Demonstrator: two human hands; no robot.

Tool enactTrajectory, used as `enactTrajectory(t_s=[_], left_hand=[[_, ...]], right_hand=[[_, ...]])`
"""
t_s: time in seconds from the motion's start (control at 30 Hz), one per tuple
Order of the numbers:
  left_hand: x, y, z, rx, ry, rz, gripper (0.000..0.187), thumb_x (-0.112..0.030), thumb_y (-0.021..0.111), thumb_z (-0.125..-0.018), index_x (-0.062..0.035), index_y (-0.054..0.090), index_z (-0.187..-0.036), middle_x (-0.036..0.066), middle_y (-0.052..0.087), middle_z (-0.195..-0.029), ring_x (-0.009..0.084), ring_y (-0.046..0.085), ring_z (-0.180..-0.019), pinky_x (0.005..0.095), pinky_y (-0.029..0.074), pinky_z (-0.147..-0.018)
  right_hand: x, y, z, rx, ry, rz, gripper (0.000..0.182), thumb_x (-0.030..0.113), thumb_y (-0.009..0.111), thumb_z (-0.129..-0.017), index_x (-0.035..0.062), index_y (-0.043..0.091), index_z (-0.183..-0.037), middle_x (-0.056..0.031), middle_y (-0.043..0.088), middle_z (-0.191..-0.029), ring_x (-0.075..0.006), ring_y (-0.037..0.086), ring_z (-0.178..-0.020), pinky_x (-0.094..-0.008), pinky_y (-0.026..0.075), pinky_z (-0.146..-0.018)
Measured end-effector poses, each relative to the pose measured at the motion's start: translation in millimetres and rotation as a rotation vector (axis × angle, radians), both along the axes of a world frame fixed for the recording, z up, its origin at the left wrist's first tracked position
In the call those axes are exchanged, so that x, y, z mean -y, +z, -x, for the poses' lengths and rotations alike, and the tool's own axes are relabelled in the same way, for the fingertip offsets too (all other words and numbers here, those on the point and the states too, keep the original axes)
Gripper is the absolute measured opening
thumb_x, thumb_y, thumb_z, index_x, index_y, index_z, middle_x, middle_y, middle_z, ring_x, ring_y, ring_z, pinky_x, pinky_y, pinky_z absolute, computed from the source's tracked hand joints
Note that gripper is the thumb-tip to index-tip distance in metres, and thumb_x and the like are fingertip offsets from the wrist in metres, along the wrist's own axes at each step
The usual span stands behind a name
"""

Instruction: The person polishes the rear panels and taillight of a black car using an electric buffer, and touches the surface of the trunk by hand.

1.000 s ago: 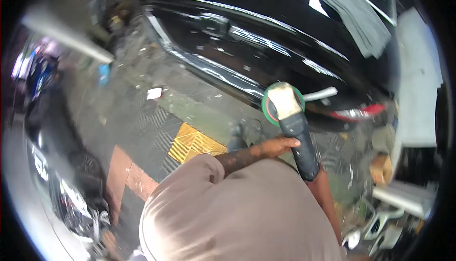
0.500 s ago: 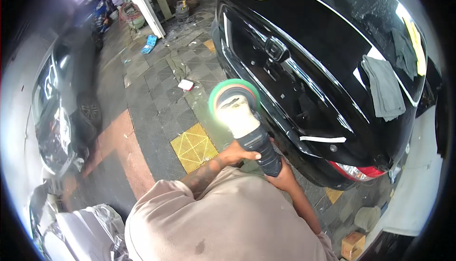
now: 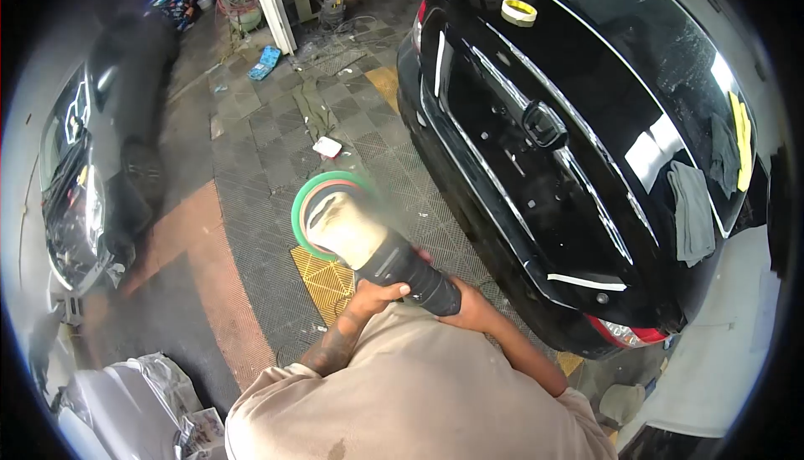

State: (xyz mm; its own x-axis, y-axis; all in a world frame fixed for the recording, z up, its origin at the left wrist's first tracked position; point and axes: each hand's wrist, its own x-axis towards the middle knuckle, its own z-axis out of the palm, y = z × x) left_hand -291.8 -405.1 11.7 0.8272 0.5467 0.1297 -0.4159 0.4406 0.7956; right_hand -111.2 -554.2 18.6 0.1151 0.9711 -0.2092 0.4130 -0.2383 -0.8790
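Note:
A polisher (image 3: 394, 261) with a black body and a cream-coloured head is held low in front of my body. Its round pad (image 3: 300, 213), edged in green and orange, points away to the left, apart from the car. My left hand (image 3: 378, 296) grips the middle of the body, thumb on top and most fingers hidden underneath. Around the rear end of the body, my right hand (image 3: 471, 307) is closed. To the right stands a black car (image 3: 494, 154), its back towards me, with a white tape strip (image 3: 586, 281) near the tail light (image 3: 628, 333).
A tape roll (image 3: 519, 12), a grey cloth (image 3: 693, 213) and a yellow cloth (image 3: 740, 142) lie on the car. Another dark car (image 3: 109, 142) stands left. Plastic-wrapped grey panels (image 3: 126, 410) are at lower left. A white post (image 3: 266, 3) rises behind the tiled floor (image 3: 276, 150).
Both hands have swung the polisher left and nearer my body, away from the car's bumper. The view has shifted too, and the car sits further right.

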Motion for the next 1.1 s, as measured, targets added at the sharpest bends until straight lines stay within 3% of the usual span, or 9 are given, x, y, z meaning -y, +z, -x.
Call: enactTrajectory(t_s=[0.57, 0.67, 0.73, 0.77, 0.8, 0.87, 1.0, 1.07, 1.1], left_hand=[[-255, 14, 39, 0.042, -0.090, -0.011, 0.076, -0.021, 0.082, -0.071, -0.0043, 0.044, -0.136, 0.018, 0.054, -0.133, 0.0303, 0.053, -0.124, 0.0428, 0.045, -0.103], [-275, 26, 24, 0.075, -0.198, -0.136, 0.084, -0.021, 0.084, -0.069, -0.0043, 0.038, -0.139, 0.015, 0.051, -0.135, 0.0331, 0.045, -0.134, 0.0473, 0.038, -0.112], [-287, 24, 13, 0.127, -0.253, -0.272, 0.085, -0.023, 0.085, -0.070, -0.0043, 0.039, -0.140, 0.015, 0.048, -0.140, 0.0324, 0.041, -0.137, 0.0468, 0.034, -0.114], [-289, 25, 8, 0.129, -0.317, -0.379, 0.087, -0.026, 0.084, -0.070, -0.0061, 0.038, -0.141, 0.014, 0.047, -0.142, 0.0299, 0.042, -0.136, 0.0443, 0.033, -0.114], [-291, 26, 3, 0.129, -0.381, -0.487, 0.090, -0.030, 0.084, -0.070, -0.0079, 0.038, -0.143, 0.013, 0.046, -0.144, 0.0274, 0.043, -0.135, 0.0418, 0.033, -0.114], [-289, 3, -4, 0.132, -0.512, -0.351, 0.089, -0.032, 0.083, -0.070, -0.0065, 0.039, -0.143, 0.011, 0.047, -0.144, 0.0260, 0.041, -0.137, 0.0408, 0.028, -0.117], [-300, 6, -21, 0.052, -0.566, -0.514, 0.086, -0.030, 0.085, -0.066, -0.0038, 0.044, -0.138, 0.014, 0.051, -0.140, 0.0269, 0.046, -0.133, 0.0395, 0.033, -0.114], [-310, 13, -34, 0.003, -0.582, -0.686, 0.085, -0.029, 0.086, -0.065, -0.0024, 0.047, -0.135, 0.016, 0.052, -0.138, 0.0274, 0.048, -0.131, 0.0388, 0.036, -0.112], [-316, 17, -42, -0.026, -0.575, -0.798, 0.084, -0.028, 0.086, -0.064, -0.0017, 0.048, -0.134, 0.016, 0.053, -0.137, 0.0276, 0.049, -0.130, 0.0385, 0.037, -0.111]], right_hand=[[-246, 33, 50, 0.007, -0.030, 0.029, 0.080, 0.025, 0.086, -0.067, 0.0021, 0.047, -0.134, -0.0218, 0.064, -0.119, -0.0358, 0.064, -0.110, -0.0427, 0.050, -0.094], [-260, 40, 27, -0.053, 0.084, 0.025, 0.092, 0.030, 0.090, -0.066, -0.0001, 0.042, -0.139, -0.0219, 0.057, -0.130, -0.0315, 0.058, -0.121, -0.0412, 0.046, -0.102], [-269, 52, 12, -0.503, 0.135, 0.047, 0.110, 0.041, 0.091, -0.062, -0.0028, 0.033, -0.145, -0.0263, 0.048, -0.139, -0.0352, 0.048, -0.131, -0.0423, 0.038, -0.110], [-273, 48, 7, -0.470, 0.172, 0.037, 0.119, 0.049, 0.091, -0.059, -0.0048, 0.032, -0.146, -0.0268, 0.041, -0.144, -0.0363, 0.039, -0.137, -0.0439, 0.030, -0.115], [-278, 51, 9, -0.467, 0.169, 0.031, 0.119, 0.049, 0.091, -0.059, -0.0048, 0.032, -0.146, -0.0268, 0.041, -0.144, -0.0363, 0.039, -0.137, -0.0439, 0.030, -0.115], [-290, 60, 18, -0.019, 0.182, -0.042, 0.115, 0.049, 0.092, -0.058, -0.0041, 0.038, -0.143, -0.0222, 0.044, -0.142, -0.0346, 0.039, -0.137, -0.0446, 0.029, -0.115], [-305, 42, 16, -0.254, 0.078, -0.247, 0.107, 0.046, 0.095, -0.051, -0.0026, 0.049, -0.135, -0.0176, 0.053, -0.131, -0.0305, 0.049, -0.125, -0.0421, 0.037, -0.108], [-307, 32, -1, -0.138, 0.113, -0.280, 0.104, 0.043, 0.096, -0.049, -0.0004, 0.052, -0.133, -0.0162, 0.053, -0.134, -0.0297, 0.048, -0.126, -0.0426, 0.038, -0.107], [-308, 18, -9, -0.315, 0.071, -0.282, 0.092, 0.042, 0.089, -0.063, 0.0005, 0.050, -0.134, -0.0134, 0.055, -0.131, -0.0270, 0.053, -0.120, -0.0418, 0.042, -0.104]])
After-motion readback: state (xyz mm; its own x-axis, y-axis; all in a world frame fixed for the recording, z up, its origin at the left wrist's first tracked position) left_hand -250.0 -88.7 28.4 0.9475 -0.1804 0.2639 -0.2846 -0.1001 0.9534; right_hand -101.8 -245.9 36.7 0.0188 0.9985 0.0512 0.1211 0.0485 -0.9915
